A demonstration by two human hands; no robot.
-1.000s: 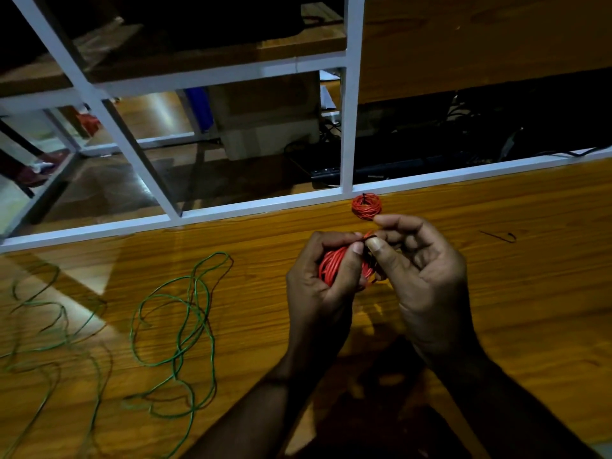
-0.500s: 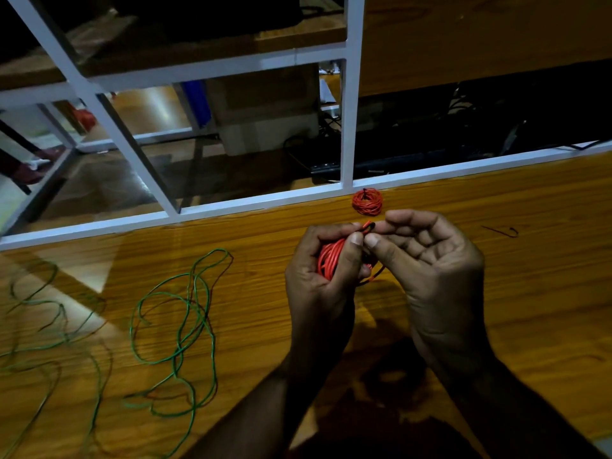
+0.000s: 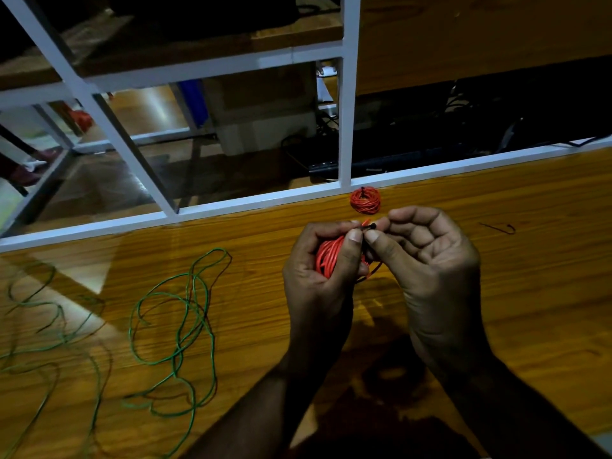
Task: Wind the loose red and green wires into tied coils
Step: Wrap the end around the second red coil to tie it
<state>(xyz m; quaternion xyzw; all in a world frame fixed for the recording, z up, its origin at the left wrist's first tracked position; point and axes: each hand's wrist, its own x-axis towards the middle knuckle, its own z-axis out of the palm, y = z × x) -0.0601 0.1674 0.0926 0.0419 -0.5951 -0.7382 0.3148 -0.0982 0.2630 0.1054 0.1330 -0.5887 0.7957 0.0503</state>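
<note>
Your left hand (image 3: pixel 326 270) is curled round a bundled coil of red insulated wire (image 3: pixel 328 258), thumb laid across its front, held above the glossy wooden tabletop (image 3: pixel 530 293). Your right hand (image 3: pixel 427 260) sits just beside it, palm up, thumb and forefinger pinching a short dark tie (image 3: pixel 370 226) at the coil's top edge; the other fingers are loosely curled. The tie end is the point the next move turns on: it lies between your two thumbs, nearer the right hand, sticking up and away from you. The coil's turns run roughly upright in your left palm, and a thin strand trails out below toward the right wrist. Judged stage: fastening this coil. A finished small red wire coil (image 3: pixel 365 200), already tied, lies on the table just beyond your hands by the white metal frame rail (image 3: pixel 251 202). Loose green wires (image 3: pixel 185 326) sprawl uncoiled, well apart to your left. A dark bent tie piece (image 3: pixel 500 228) lies to the right.
</note>
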